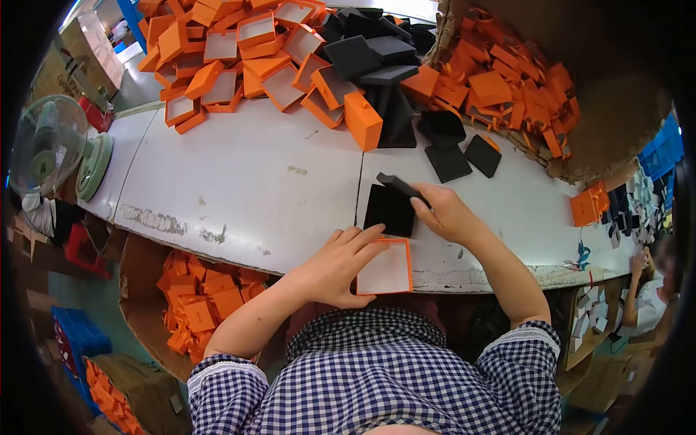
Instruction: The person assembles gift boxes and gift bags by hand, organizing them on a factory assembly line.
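My left hand [346,267] grips the left side of an open orange box [390,268] with a white inside, at the table's front edge. Just beyond the box a black square pad [389,211] lies flat, and my left fingertips reach its near edge. Above that pad's right part, my right hand [444,212] pinches a black foam piece [400,186], held tilted. More black pads [447,162] lie a little farther back to the right.
Orange boxes [221,45] and black foam pieces [373,54] are heaped at the back. Cartons of orange pieces [500,87] stand back right and below left [203,304]. A fan [54,148] is left; scissors [582,254] lie right. A co-worker [650,297] sits far right.
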### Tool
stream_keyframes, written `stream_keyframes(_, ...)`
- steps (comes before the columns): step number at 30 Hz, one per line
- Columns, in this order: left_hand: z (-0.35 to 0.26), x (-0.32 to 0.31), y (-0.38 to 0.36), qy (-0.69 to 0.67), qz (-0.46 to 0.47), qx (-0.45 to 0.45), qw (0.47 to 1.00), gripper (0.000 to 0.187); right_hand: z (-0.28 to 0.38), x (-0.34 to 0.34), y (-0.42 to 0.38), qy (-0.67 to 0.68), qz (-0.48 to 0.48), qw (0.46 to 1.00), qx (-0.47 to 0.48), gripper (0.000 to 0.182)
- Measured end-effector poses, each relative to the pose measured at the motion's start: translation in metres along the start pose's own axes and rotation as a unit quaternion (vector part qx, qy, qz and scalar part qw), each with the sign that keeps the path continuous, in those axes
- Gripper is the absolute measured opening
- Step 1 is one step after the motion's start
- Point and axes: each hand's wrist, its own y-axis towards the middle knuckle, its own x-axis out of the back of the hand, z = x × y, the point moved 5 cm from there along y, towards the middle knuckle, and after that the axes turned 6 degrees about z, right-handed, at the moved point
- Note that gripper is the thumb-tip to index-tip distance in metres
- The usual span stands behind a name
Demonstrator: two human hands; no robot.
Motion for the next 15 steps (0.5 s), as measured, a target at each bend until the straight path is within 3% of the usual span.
stream_keyframes(4,0.001,-0.001,0.004,0.023,0.006,0.025,0.999,0.086,-0.022,-0.006,0.001,-0.021,-0.045,0.997,-0.053,0.022)
stream_keyframes(6,0.001,-0.002,0.008,0.031,0.015,0.038,0.999,0.086,-0.031,0.012,0.003,0.029,-0.204,0.973,-0.105,0.023)
stream_keyframes(7,0.002,-0.002,0.01,0.041,0.022,0.048,0.998,0.086,-0.055,0.011,0.009,0.198,-0.246,0.945,-0.079,0.025)
stream_keyframes(8,0.004,-0.002,0.012,0.04,0.022,0.048,0.998,0.086,-0.073,0.015,0.009,0.198,-0.246,0.946,-0.079,0.025)
stream_keyframes(10,0.006,-0.003,0.012,0.04,-0.007,0.035,0.999,0.094,-0.071,0.039,0.002,0.255,-0.377,0.887,-0.074,0.023)
stream_keyframes(11,0.009,-0.007,0.009,0.037,-0.006,0.036,0.999,0.094,-0.065,0.048,-0.006,0.254,-0.376,0.888,-0.078,0.023)
stream_keyframes(13,0.016,-0.006,-0.002,-0.072,-0.11,0.04,0.991,0.11,-0.046,0.052,-0.017,0.313,-0.177,0.924,-0.132,0.025)
stream_keyframes(15,0.017,-0.006,-0.008,-0.104,-0.107,0.069,0.986,0.115,-0.021,0.039,-0.03,0.258,-0.005,0.949,-0.179,0.024)
